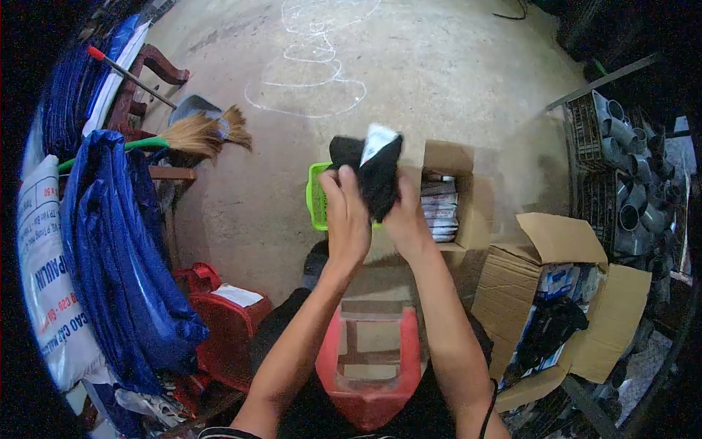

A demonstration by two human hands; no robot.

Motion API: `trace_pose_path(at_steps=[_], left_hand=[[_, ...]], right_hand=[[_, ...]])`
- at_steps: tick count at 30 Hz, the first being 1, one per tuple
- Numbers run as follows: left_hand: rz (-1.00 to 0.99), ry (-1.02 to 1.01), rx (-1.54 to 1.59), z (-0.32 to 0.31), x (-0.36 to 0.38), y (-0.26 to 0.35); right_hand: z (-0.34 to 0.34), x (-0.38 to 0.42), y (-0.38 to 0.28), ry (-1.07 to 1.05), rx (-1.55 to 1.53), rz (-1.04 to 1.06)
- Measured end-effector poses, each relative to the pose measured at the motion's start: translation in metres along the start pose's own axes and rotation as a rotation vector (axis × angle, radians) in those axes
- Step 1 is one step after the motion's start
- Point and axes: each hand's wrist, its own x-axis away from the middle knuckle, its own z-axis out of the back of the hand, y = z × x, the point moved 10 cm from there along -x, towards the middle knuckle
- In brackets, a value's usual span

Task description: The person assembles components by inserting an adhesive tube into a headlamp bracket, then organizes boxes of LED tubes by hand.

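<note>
A black, soft-looking bundle [380, 186] with a white label [379, 142] is held up in front of me, at the middle of the view. It looks like folded cloth, perhaps socks or gloves; its exact kind cannot be made out. My left hand [349, 219] grips it from the left, fingers curled against its lower side. On the other side my right hand [406, 219] holds its right edge, partly blurred. Behind and below the hands, a bright green plastic basket [316, 197] is partly hidden. Just right of my right hand, an open carton [475, 208] contains several white printed packets [440, 212].
A larger open carton [512, 274] with a black bag [552, 325] stands at right, near crates of grey pipe fittings [629, 216]. A red plastic stool [369, 402] is between my legs. Blue tarpaulin [121, 271], a broom [194, 135] and a red case [227, 329] are at left.
</note>
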Motion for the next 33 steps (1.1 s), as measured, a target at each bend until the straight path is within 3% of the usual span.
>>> trace_pose_path(at_steps=[1, 3, 4, 6, 7, 10, 11, 14, 18, 19, 20, 21, 22, 23, 24, 26, 30, 31, 33], left_hand=[[-0.119, 0.107, -0.126, 0.009, -0.011, 0.005], [-0.09, 0.05, -0.174, 0.02, -0.032, -0.003], [-0.073, 0.013, -0.192, 0.021, -0.037, -0.002], [-0.008, -0.243, -0.025, 0.0, -0.038, 0.0], [0.025, -0.365, 0.058, -0.012, -0.034, 0.002], [0.268, -0.391, 0.172, -0.018, -0.029, -0.022], [0.307, -0.42, 0.114, -0.014, -0.035, -0.036], [0.201, -0.207, 0.5, -0.003, -0.052, -0.017], [0.228, 0.048, 0.342, 0.055, -0.086, -0.071], [0.154, 0.011, 0.242, 0.054, -0.089, -0.069], [0.175, -0.084, 0.149, 0.043, -0.075, -0.046], [0.214, -0.117, 0.09, 0.03, -0.071, -0.093], [0.099, -0.317, -0.026, 0.007, -0.06, -0.059], [-0.008, -0.513, -0.152, -0.016, -0.04, -0.03], [-0.083, -0.543, -0.035, -0.029, -0.03, -0.019], [-0.051, -0.536, 0.104, -0.039, -0.026, -0.008], [0.095, -0.433, 0.155, -0.02, -0.043, -0.009], [0.113, -0.391, 0.193, -0.011, -0.053, -0.022], [0.129, -0.265, 0.342, 0.01, -0.065, -0.021]], right_hand=[[0.005, -0.006, 0.001, 0.051, -0.088, -0.038], [0.013, -0.013, 0.003, 0.151, -0.233, -0.031], [0.014, -0.007, -0.011, 0.135, -0.17, -0.077], [0.009, 0.001, -0.02, 0.159, 0.211, 0.016], [-0.01, -0.003, -0.012, -0.124, 0.211, -0.084], [-0.015, 0.0, 0.014, -0.107, 0.051, -0.307], [-0.02, -0.004, 0.012, -0.144, -0.035, -0.22], [-0.034, 0.007, 0.006, -0.137, 0.154, -0.055], [-0.076, 0.03, 0.019, -0.352, 0.352, -0.022], [-0.078, 0.031, 0.015, -0.326, 0.35, -0.016], [-0.074, 0.027, -0.009, -0.205, 0.202, 0.124], [-0.072, 0.024, -0.002, -0.252, 0.066, -0.022], [-0.052, 0.024, 0.019, -0.112, 0.165, -0.101], [-0.035, 0.016, 0.019, 0.014, 0.061, -0.151], [-0.018, 0.013, 0.022, 0.138, -0.048, -0.213], [-0.003, 0.008, 0.051, 0.101, 0.0, -0.39], [-0.028, 0.003, 0.03, -0.144, 0.058, 0.031], [-0.041, 0.015, 0.005, -0.214, -0.111, -0.252], [-0.058, 0.016, 0.02, -0.279, 0.042, -0.174]])
